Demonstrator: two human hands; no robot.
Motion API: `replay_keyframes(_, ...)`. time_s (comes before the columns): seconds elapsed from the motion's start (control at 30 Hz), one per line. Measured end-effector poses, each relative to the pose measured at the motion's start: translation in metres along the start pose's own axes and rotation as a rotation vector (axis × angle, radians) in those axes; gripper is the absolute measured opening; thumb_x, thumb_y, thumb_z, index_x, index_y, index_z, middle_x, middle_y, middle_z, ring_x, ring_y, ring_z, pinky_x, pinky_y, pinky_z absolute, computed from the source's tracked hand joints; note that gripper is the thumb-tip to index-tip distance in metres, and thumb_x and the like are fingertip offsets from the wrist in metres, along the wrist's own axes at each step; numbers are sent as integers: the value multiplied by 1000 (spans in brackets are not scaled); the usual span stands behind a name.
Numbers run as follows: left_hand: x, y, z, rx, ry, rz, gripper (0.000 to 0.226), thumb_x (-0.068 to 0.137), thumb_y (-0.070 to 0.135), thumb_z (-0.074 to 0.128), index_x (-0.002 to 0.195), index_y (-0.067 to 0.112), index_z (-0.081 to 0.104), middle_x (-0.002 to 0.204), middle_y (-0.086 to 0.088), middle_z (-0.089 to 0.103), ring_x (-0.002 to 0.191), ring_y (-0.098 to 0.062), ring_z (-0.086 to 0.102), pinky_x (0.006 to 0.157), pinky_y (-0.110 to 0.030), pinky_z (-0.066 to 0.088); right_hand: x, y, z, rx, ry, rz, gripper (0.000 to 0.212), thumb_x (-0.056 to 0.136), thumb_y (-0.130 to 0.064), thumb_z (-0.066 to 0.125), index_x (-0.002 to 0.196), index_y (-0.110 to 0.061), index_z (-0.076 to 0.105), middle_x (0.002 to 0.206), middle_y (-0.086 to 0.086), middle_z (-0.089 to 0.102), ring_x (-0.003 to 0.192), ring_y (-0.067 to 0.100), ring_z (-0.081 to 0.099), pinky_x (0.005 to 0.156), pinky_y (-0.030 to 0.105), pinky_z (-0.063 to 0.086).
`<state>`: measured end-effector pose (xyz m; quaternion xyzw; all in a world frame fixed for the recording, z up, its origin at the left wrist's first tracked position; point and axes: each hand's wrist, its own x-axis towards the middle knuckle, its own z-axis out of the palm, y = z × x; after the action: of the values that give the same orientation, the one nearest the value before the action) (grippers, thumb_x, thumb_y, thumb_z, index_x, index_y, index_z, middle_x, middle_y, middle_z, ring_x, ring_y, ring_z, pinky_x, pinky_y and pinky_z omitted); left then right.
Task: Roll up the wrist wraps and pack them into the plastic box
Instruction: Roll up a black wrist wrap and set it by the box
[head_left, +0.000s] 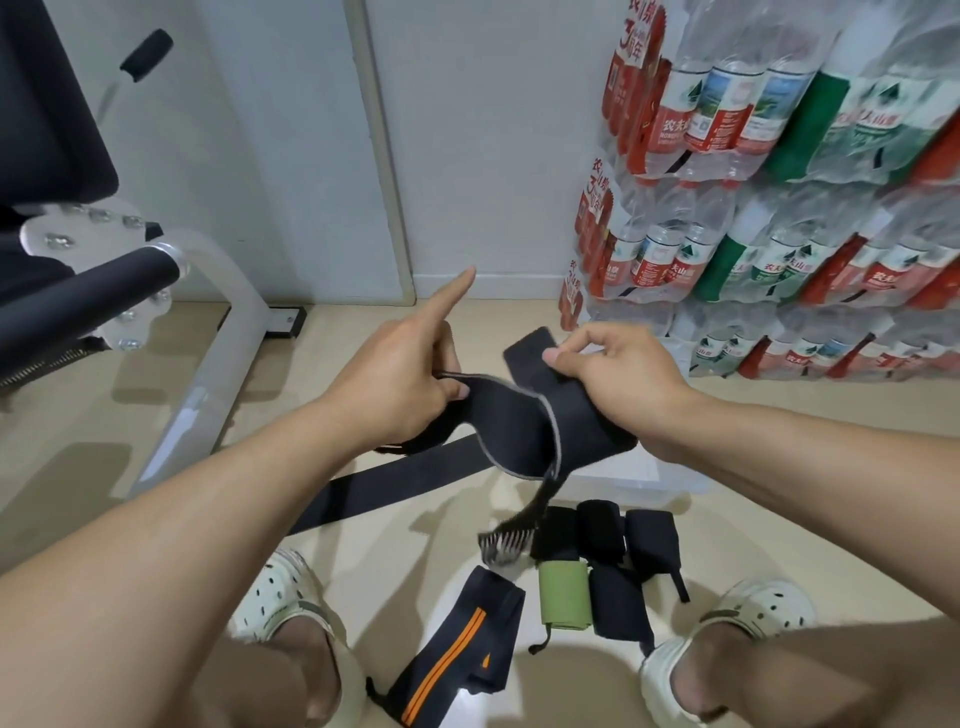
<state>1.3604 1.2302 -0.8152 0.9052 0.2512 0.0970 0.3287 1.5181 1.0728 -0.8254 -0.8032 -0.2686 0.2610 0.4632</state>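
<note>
Both hands hold one black wrist wrap (540, 415) at mid-frame, above the floor. Left hand (400, 379) pinches one end between thumb & curled fingers, index finger sticking straight out toward the wall. Right hand (618, 374) grips the other end, thumb pressed on the flat tab at top. Btwn them the wrap sags and twists; a tail hangs down to a blurred pale end piece (504, 543).

Fabric looks soft, light, floppy – prob needs tension to roll tight, so best to start at one end and keep the rest taut w/ the other hand.

Rolled wraps (608, 540) sit on the floor at lower centre w/ a green one (563, 597); an orange-striped wrap (467, 654) lies unrolled lower down. Plastic box (675, 480) – barely visible behind the right forearm, contents can't tell.
</note>
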Motion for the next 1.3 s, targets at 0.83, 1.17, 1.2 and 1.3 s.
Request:
replay_keyframes(0.83, -18, 55, 36, -694, 20, -110, 84, 89, 3, 74, 155, 32, 32, 76, 5, 73, 74, -16, 70, 90, -30, 58, 6, -8, 6, 405, 229, 155, 18, 89, -31, 76, 75, -20, 75, 91, 3, 78, 96, 27, 73, 92, 47, 59)
replay_keyframes(1.17, -5, 37, 13, -1088, 252, -463, 56, 94, 11, 69, 143, 21, 45, 94, -5, 75, 62, -10, 67, 67, -30, 56, 16, 3, -21, 73, 176, -166, 24, 105, -34, 54, 93, -13, 53, 70, 17, 52, 66, 20, 47, 69, 44, 43)
replay_keyframes(1.2, -4, 36, 14, -1111, 283, -486, 54, 95, 9, 68, 142, 20, 45, 91, -4, 74, 57, -9, 65, 63, -30, 55, 15, 4, -21, 38, 165, -194, 23, 105, -34, 53, 95, -14, 53, 71, 21, 54, 66, 21, 48, 69, 47, 45)
replay_keyframes(1.3, -2, 32, 14, -1132, 351, -529, 54, 95, 7, 66, 143, 18, 42, 89, -5, 71, 57, -11, 65, 62, -30, 56, 9, -4, -22, 7, 125, -291, 20, 97, -38, 67, 90, -19, 61, 59, 6, 53, 58, 16, 50, 64, 38, 44)
